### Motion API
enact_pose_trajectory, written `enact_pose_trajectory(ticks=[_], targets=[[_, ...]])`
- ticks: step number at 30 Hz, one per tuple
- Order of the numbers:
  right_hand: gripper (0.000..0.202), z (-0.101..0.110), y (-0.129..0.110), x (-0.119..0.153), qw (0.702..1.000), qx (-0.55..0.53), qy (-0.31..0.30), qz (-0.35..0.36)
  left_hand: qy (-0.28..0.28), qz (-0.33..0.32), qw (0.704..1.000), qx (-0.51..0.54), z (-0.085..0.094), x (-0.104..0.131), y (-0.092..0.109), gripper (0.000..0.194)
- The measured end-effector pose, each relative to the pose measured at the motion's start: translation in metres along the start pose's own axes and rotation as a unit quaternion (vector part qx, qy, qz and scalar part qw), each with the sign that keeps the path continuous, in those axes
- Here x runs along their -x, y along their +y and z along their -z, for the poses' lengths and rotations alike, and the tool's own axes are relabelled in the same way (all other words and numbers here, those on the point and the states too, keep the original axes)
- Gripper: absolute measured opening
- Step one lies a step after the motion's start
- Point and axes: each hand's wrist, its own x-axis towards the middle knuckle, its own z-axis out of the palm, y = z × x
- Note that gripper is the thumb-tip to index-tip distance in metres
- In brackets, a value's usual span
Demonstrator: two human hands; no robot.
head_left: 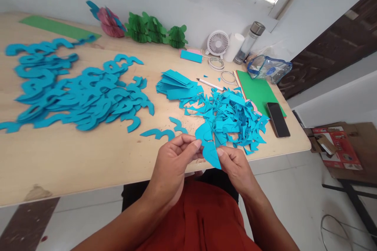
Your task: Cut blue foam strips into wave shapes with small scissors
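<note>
Between my two hands is a piece of blue paper point(209, 150) with curved, wavy edges, held above the table's front edge. My left hand point(179, 157) pinches its left side between thumb and fingers. The lower right side is pinched by my right hand point(235, 165). Just behind the held piece lies a heap of blue paper scraps point(235, 113). Two loose wavy blue strips point(160, 133) rest to the left of my hands. Farther left spreads a big pile of wavy blue cut-outs point(85, 94).
A stack of blue paper point(175, 84) and a white pencil point(209, 84) lie behind the scraps. A phone point(277, 119), green paper point(255, 86), clear pouch point(270, 69), bottle point(250, 43) and small fan point(218, 43) stand right. Green paper decorations point(147, 27) line the wall.
</note>
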Motion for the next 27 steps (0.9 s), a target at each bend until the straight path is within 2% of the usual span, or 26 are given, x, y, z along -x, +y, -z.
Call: enact_pose_trajectory(ticks=[6,27], targets=[[0.053,-0.0018,-0.0023,-0.0011,1.0,0.021,0.004,0.001,0.0,-0.008,1.0,0.014,0.0023,0.0002,-0.0033,0.017],[0.051,-0.0078,-0.006,-0.0033,1.0,-0.009,0.005,-0.023,0.018,-0.012,0.998,0.052,0.001,0.0052,-0.0064,0.015]])
